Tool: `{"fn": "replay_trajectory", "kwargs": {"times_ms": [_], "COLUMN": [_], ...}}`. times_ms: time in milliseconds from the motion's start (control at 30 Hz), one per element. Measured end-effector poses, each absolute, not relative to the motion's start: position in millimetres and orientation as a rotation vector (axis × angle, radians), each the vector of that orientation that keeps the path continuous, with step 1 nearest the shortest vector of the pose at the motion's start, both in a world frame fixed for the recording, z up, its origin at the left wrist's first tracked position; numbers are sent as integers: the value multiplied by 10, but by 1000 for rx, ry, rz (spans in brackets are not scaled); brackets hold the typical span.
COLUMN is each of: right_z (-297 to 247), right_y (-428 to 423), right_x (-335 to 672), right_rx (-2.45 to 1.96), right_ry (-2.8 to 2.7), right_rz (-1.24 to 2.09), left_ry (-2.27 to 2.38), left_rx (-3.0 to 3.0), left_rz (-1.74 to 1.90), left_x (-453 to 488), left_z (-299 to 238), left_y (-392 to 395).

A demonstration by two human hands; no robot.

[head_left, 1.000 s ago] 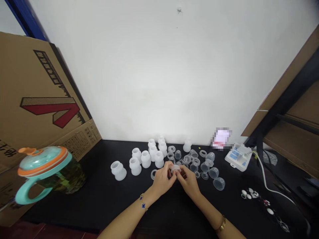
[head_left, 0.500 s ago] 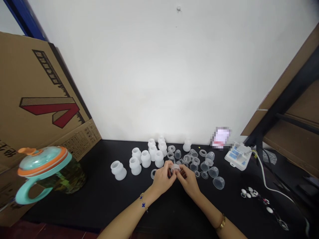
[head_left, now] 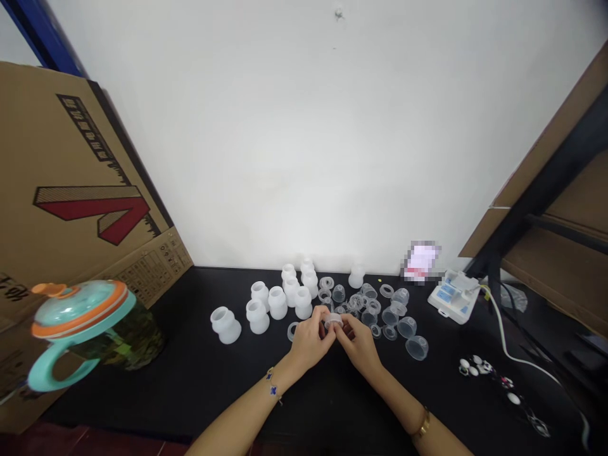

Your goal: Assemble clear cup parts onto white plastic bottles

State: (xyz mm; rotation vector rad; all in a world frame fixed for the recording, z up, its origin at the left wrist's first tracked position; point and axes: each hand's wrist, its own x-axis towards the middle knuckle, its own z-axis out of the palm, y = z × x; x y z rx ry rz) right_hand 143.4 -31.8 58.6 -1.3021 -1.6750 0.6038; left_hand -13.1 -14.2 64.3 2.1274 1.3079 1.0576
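Observation:
Between my two hands, just above the black table, is a small translucent plastic ring (head_left: 334,320). My left hand (head_left: 310,335) pinches it from the left, and my right hand (head_left: 357,340) grips its right side, with the fingertips of both close together. Part of the ring is hidden by the fingers. Right behind and beside my right hand lie several clear plastic domed caps (head_left: 407,327) and translucent rings (head_left: 387,291). Another ring (head_left: 292,330) lies partly hidden beside my left hand. Several white open-necked bottles (head_left: 277,303) stand to the left of my hands.
A lidded pitcher (head_left: 90,323) with a turquoise handle stands at the left by a cardboard box (head_left: 85,171). At the right are a white power strip (head_left: 455,296) with a cable, a blurred phone (head_left: 420,261) and a beaded trinket (head_left: 503,386). A white wall (head_left: 304,139) rises behind the table.
Almost nothing differs. The view has shifted very slightly, and both hands keep their hold on the plastic ring in the same place.

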Motion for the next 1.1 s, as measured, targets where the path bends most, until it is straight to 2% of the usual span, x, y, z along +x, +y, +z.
{"fn": "replay_trajectory", "kwargs": {"times_ms": [1100], "right_z": [576], "right_y": [-316], "right_x": [1435], "right_rx": [-1332], "right_ry": [-1682], "right_rz": [603], "left_ry": [1331], "left_rx": [2101], "left_rz": [1048], "left_x": [-131], "left_z": [623], "left_y": [-138]}}
